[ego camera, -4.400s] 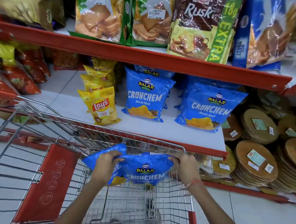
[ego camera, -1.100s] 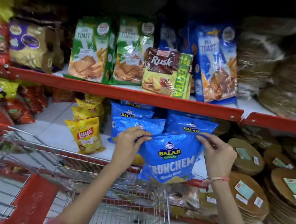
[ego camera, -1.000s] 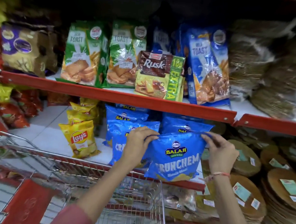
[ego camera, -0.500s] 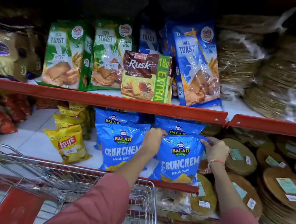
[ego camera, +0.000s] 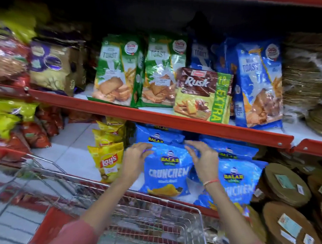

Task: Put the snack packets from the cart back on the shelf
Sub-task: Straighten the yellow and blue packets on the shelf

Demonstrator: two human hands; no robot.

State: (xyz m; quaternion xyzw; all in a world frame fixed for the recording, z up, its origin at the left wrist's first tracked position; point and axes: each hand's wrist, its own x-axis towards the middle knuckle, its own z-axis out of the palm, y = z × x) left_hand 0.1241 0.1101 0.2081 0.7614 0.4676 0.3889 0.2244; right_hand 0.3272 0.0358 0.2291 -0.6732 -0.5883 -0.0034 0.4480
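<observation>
Flanking the shiny blue plastic snack packet [ego camera: 166, 174] standing on the white lower shelf [ego camera: 71, 155], left hand [ego camera: 135, 162] and right hand [ego camera: 203, 163] hover spread, fingers curled, pinching nothing; best square it upright.

In front of me the lower shelf [ego camera: 73, 153], white with a red front lip, carries two rows of blue Crunchem packets [ego camera: 167, 171] standing upright, one row just right of the other [ego camera: 234, 181]. A row of yellow Lay's packets [ego camera: 107, 160] stands to their left, apart from them. On the upper shelf [ego camera: 156, 118] stand green toast bags [ego camera: 118, 71], a Rusk pack [ego camera: 203, 94] and a blue milk toast bag [ego camera: 258, 85].
</observation>
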